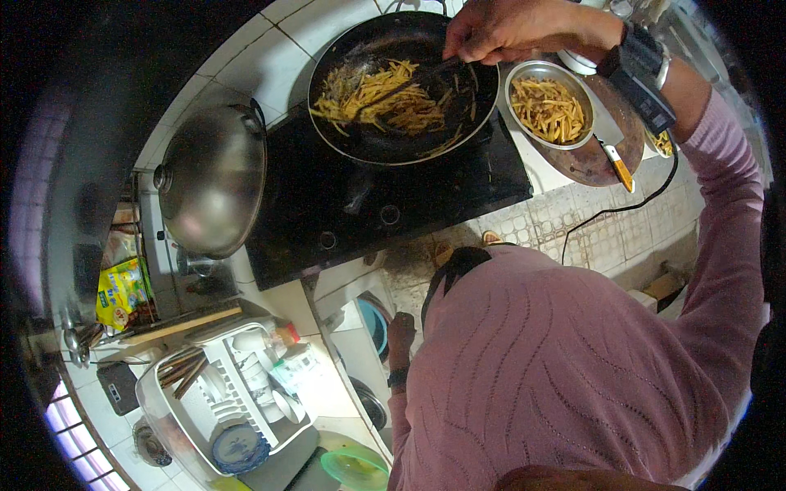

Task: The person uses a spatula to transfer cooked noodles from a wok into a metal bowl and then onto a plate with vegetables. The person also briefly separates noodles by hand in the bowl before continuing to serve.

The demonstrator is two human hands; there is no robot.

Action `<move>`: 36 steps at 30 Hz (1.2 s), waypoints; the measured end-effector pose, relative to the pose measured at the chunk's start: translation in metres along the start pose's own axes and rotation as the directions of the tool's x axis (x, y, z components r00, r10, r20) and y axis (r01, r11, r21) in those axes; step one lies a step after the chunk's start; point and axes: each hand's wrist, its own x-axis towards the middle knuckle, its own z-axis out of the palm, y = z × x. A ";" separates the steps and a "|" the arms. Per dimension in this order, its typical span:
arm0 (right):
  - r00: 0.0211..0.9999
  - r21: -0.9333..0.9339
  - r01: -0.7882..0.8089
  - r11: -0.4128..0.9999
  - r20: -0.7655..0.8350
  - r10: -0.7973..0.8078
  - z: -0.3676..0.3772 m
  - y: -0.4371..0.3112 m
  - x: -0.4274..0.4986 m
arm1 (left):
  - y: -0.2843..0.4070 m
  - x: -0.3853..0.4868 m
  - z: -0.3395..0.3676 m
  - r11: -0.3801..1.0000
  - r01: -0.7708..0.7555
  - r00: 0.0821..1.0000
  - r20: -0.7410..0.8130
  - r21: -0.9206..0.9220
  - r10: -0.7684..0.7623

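Note:
My right hand (491, 34) is over the right rim of a black wok (393, 150). It grips a dark, slim cooking utensil (393, 93), which slants down to the left into the food; its far end is partly covered. Thin yellow strips (374, 86), browned in places and resembling shredded potato, lie mostly in the wok's left half, with a few stuck to the right wall. Low beside my body, away from the cooktop, hangs my left hand (402, 331). Its fingers look curled, but shadow hides whether anything is in them.
Right of the wok, a metal bowl (549, 138) of similar strips and a cleaver (616, 161) rest on a round cutting board (583, 172). A domed lid (212, 184) leans left of the black cooktop (381, 202). A dish rack (236, 393) holds bowls and chopsticks.

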 end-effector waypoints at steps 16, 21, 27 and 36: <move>0.920 -0.385 0.033 0.922 -0.350 -0.179 0.020 -0.005 -0.132 | -0.018 0.015 -0.021 0.993 -0.025 0.999 -0.025 -0.115 0.023; 0.904 -0.737 -0.305 0.603 -0.424 -0.061 0.041 -0.067 -0.146 | -0.028 0.042 -0.056 0.991 -0.100 0.989 0.101 -0.087 0.108; 0.983 -0.853 0.119 0.508 0.028 -0.182 0.022 -0.047 -0.091 | -0.038 0.040 -0.098 0.891 -0.036 0.992 -0.121 -0.452 -0.021; 0.809 -0.943 -0.332 0.026 -0.299 -0.507 0.112 0.003 -0.048 | -0.055 0.040 -0.141 0.981 -0.161 0.980 -0.136 -0.107 0.146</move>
